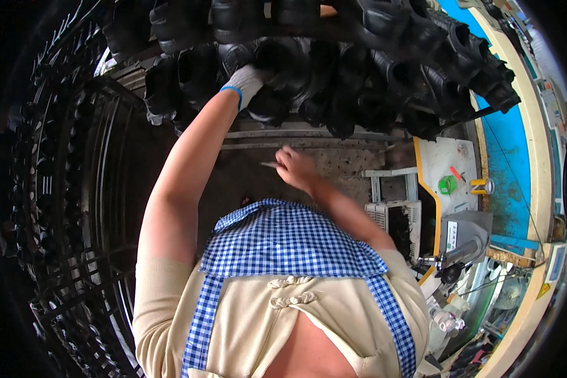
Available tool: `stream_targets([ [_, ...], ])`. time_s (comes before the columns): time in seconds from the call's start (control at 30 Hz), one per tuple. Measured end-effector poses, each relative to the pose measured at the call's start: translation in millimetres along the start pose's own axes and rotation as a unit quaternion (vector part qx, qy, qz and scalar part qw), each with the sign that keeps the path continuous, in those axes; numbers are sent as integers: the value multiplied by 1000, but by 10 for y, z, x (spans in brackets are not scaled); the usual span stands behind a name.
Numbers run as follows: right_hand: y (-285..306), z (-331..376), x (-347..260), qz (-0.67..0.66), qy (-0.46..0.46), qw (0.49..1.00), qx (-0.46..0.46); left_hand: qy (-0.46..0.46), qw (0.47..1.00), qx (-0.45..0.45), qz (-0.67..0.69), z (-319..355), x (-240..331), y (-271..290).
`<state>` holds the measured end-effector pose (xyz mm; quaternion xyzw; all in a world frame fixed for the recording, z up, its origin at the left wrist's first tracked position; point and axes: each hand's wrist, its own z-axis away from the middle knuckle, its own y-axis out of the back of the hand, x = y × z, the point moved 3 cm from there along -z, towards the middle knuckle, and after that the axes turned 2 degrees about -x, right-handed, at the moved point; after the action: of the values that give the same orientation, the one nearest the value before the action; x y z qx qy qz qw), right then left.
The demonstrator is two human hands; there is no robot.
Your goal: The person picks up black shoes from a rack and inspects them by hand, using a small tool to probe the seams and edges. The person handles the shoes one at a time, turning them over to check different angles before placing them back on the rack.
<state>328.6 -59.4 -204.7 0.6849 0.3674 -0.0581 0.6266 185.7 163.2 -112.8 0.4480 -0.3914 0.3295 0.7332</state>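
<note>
My left hand (pixel 247 82) wears a white knit glove with a blue cuff and reaches up to a black shoe (pixel 282 63) on a rack, fingers closed on its edge. Rows of black shoes (pixel 384 75) hang along the rack above me. My right hand (pixel 294 167) is bare, held lower in front of my chest, closed on a thin pale stick-like tool (pixel 269 165) that pokes out to the left. A blue-and-white checked apron (pixel 283 242) covers my chest below.
A dark metal wire rack (pixel 75 208) curves down the left side. To the right stand a white work surface (pixel 441 167) with a green round item (pixel 447 184), a white slatted crate (pixel 394 217), a grey machine (pixel 469 236) and a blue wall (pixel 507 157).
</note>
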Motion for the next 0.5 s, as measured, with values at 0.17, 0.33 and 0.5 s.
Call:
stream_targets([
  [0.17,86,664,766,-144,-266,950,75,-105,971,19,-213,723,248,15],
  [0.33,1080,436,587,-149,-221,941,209,-46,962,23,-270,1376,-302,89],
  [0.5,1734,-87,122,-127,-60,973,185,-168,906,-16,-388,1893,-625,52],
])
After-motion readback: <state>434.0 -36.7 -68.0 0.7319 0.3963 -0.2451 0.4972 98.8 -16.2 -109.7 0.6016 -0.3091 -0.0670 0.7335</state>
